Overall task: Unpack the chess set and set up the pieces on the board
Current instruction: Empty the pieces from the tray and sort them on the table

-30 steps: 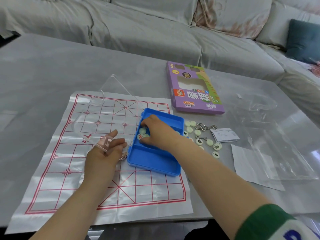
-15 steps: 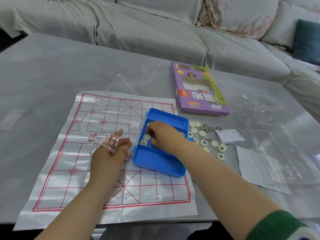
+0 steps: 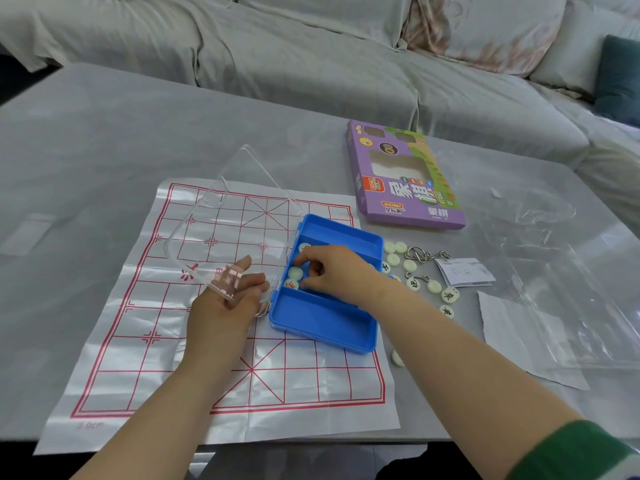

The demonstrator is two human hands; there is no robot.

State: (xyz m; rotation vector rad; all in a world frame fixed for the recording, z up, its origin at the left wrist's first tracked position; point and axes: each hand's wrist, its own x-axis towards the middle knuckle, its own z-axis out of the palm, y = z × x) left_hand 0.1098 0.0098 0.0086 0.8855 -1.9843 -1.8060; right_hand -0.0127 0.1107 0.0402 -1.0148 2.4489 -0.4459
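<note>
The blue case (image 3: 322, 320) lies open on the grey table (image 3: 104, 133), and everything else can be placed from it. It sits on the right-hand part of the board sheet (image 3: 138, 341), a white sheet printed with a red grid that spreads from under the case to its left and toward the person. The clear lid (image 3: 221, 230) rises from the case's left edge and stands tilted up over the sheet.

The left hand (image 3: 221, 306) is just left of the case. Its fingers are stretched fairly straight under the lid's front lip, propping it rather than clasping it. The right hand (image 3: 332, 271) reaches down into the case's far compartment with its fingers curled. The fingertips are among the pale round pieces (image 3: 295, 273) there, but from where I stand I cannot tell whether one is actually pinched.

Just right of the case, loose pieces (image 3: 412, 284) lie scattered on the table, some showing dark characters. Among them are a metal ring puzzle (image 3: 424, 256) and a small folded leaflet (image 3: 464, 271). A single piece (image 3: 396, 358) lies on its own by the case's near right corner.

Beyond the case and a little to its right, the purple box (image 3: 405, 181) lies flat. Further right of the case are crumpled clear wrapping (image 3: 554, 271) and a white paper sheet (image 3: 512, 334). A green sleeve (image 3: 571, 452) covers the right arm well back from the case, near the table's front edge. A grey-covered sofa (image 3: 311, 64) runs behind the table.
</note>
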